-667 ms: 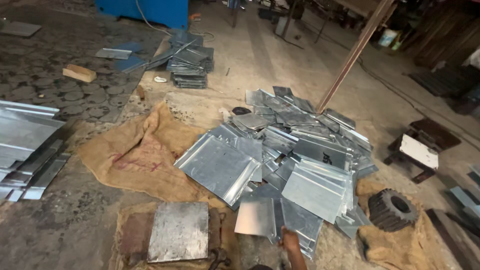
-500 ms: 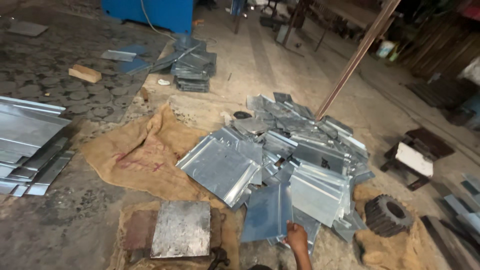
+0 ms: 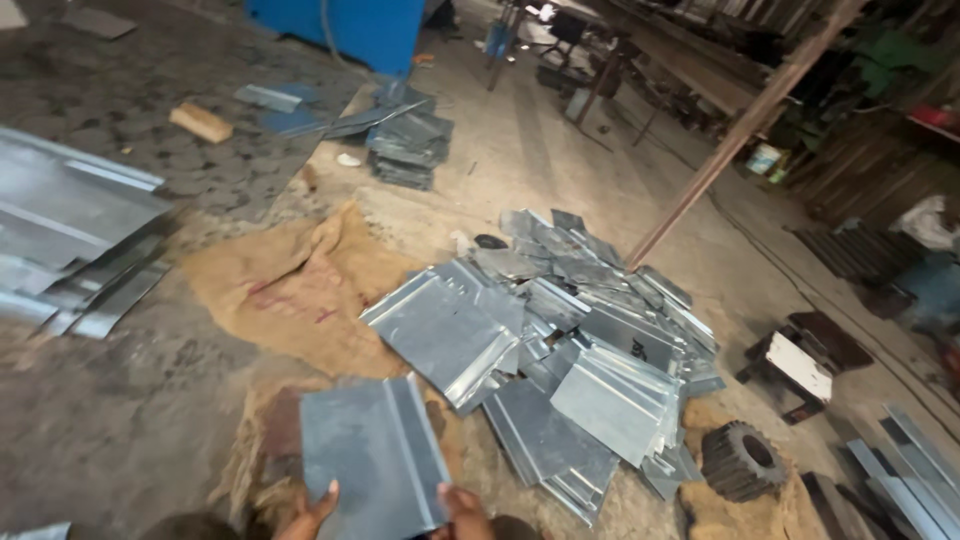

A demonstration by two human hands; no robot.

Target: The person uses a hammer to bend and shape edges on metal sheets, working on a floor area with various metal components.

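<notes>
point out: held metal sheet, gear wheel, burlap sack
held metal sheet (image 3: 370, 460), head view, flat face left of its fold.
gear wheel (image 3: 742, 462), head view, toothed rim at left.
burlap sack (image 3: 290, 290), head view, bare middle of the cloth.

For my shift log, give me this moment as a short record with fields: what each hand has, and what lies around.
setting: workshop floor, head view looking down
left hand: grips bottom left edge of metal sheet
right hand: grips the same sheet's bottom right edge
sheet: grey, with a folded ridge along its right side
right of sheet: pile of similar sheets
beneath: burlap cloth
far right: dark gear wheel
behind: smaller stack of sheets
</notes>
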